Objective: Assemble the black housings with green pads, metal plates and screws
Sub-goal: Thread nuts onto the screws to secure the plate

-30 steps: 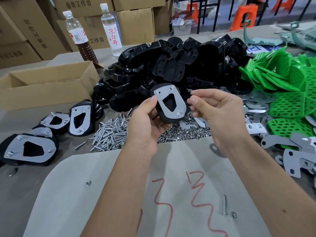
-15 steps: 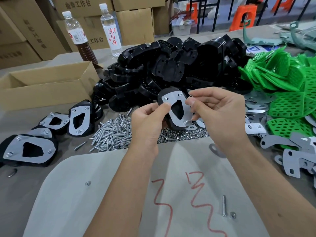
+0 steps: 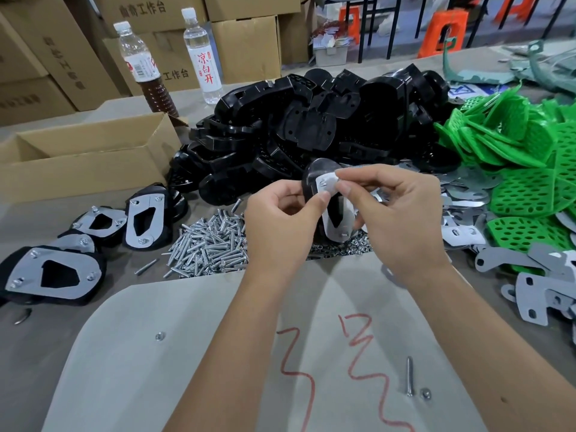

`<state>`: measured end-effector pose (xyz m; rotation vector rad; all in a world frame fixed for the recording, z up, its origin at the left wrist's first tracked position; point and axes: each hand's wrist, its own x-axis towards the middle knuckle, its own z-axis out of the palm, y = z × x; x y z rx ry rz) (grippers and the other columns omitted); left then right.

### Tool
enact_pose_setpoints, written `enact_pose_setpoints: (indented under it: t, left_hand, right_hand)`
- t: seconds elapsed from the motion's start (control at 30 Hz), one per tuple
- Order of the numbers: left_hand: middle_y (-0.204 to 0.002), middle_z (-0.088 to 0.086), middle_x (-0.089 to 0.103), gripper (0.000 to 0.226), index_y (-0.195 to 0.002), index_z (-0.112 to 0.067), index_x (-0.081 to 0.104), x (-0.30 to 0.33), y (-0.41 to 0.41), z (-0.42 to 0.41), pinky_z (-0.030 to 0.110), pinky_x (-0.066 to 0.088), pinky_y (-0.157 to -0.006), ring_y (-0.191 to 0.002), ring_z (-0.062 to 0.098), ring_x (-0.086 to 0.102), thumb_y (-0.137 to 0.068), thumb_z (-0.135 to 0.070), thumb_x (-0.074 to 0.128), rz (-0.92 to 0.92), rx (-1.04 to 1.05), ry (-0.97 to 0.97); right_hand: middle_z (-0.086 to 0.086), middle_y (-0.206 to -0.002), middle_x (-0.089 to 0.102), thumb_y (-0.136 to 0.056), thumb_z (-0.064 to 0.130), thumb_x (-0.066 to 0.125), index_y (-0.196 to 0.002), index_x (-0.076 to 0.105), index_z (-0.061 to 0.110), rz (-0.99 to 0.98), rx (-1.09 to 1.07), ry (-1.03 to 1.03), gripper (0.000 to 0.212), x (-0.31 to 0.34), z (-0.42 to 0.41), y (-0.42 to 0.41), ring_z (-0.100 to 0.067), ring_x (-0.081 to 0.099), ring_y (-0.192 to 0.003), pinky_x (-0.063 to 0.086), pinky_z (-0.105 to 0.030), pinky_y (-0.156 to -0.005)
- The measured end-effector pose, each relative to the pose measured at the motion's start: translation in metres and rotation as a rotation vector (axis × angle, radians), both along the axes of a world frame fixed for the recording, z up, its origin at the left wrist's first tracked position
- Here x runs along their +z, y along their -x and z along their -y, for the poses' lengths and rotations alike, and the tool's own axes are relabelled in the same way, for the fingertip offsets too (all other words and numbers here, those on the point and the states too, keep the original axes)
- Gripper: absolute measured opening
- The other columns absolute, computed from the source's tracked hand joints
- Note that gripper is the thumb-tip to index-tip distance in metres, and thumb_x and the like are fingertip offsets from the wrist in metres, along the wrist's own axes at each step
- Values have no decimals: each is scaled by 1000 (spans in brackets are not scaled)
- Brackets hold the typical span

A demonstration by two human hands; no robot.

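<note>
Both hands have closed in since a second ago: the left hand and right hand pinch the black housing and its metal plate, seemingly tipped edge-on, at twelve o'clock above the screw pile.

Both hands' fingers hide much of the held housing and its plate.

Assembly workshop, heaped housings (stacked cartons)
</note>
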<state>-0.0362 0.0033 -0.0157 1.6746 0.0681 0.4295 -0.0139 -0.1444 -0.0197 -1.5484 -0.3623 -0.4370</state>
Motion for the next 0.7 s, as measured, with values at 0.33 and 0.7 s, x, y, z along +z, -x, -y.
enact_pose_setpoints:
  t: [0.33, 0.7]
  left_hand:
    - [-76, -10, 75, 12, -95, -17, 78, 0, 2, 9, 13, 51, -66, -71, 2, 70, -85, -14, 85, 134, 39, -126]
    - [-78, -11, 74, 15, -97, -18, 77, 4, 7, 17, 16, 54, -68, -75, 3, 71, -86, -20, 86, 204, 146, -145]
  right_hand:
    - [1, -90, 74, -93, 5, 74, -98, 83, 20, -27, 98, -36, 18, 1, -1, -1, -18, 65, -68, 55, -28, -51]
    - [4, -84, 74, -93, 6, 75, -92, 79, 20, 103, -120, 5, 15, 2, -12, 8, -19, 69, -74, 60, -35, -54]
